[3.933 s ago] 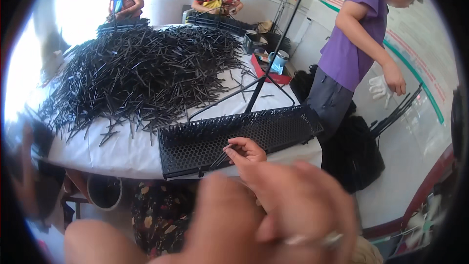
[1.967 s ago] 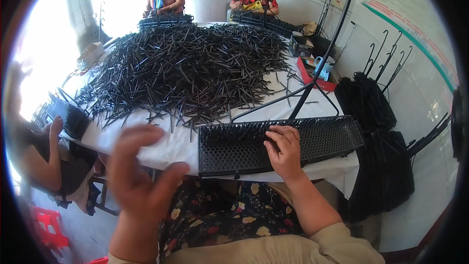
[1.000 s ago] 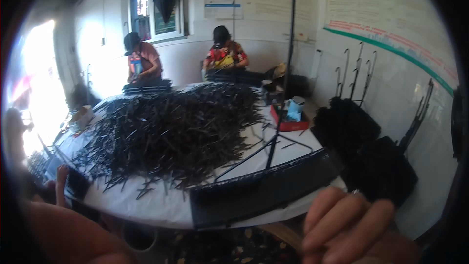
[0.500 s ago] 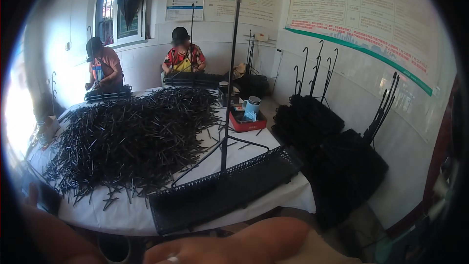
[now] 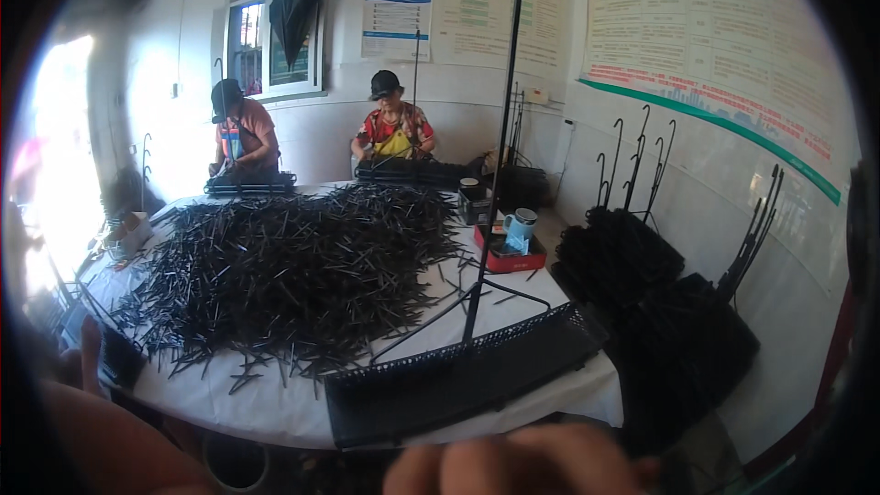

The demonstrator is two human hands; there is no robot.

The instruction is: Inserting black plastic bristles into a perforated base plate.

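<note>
Carrying everything, the white-covered bench [image 5: 215, 401] fills the middle of the view; across its centre and far side lies a broad heap of thin black pieces [image 5: 293, 280], loose and pointing every way; black racks [image 5: 655, 312] with upright hooks stand stacked to the right, beyond the bench edge.

Black tray [image 5: 467, 380] sits at the near right part of the bench, right of and nearer than the heap; long axis crosswise, left end closer to the wearer, right end swung farther off; a perforated band runs along its far long side; a thin black pole [image 5: 506, 133] rises by that side, nearly upright, top tipped slightly right, two struts splayed at its foot.

Hands are low in view, nearer than the tray; right hand [image 5: 518, 469] shows as blurred fingers at lower centre, just below the tray's near edge, contact and grip can't be told; left arm [image 5: 119, 449] is a blurred shape at lower left, well apart from the tray, grip can't be told either.

Red box [image 5: 518, 263] is on the bench past the tray, right of the pole; light-blue mug [image 5: 521, 222] stands in it.
</note>
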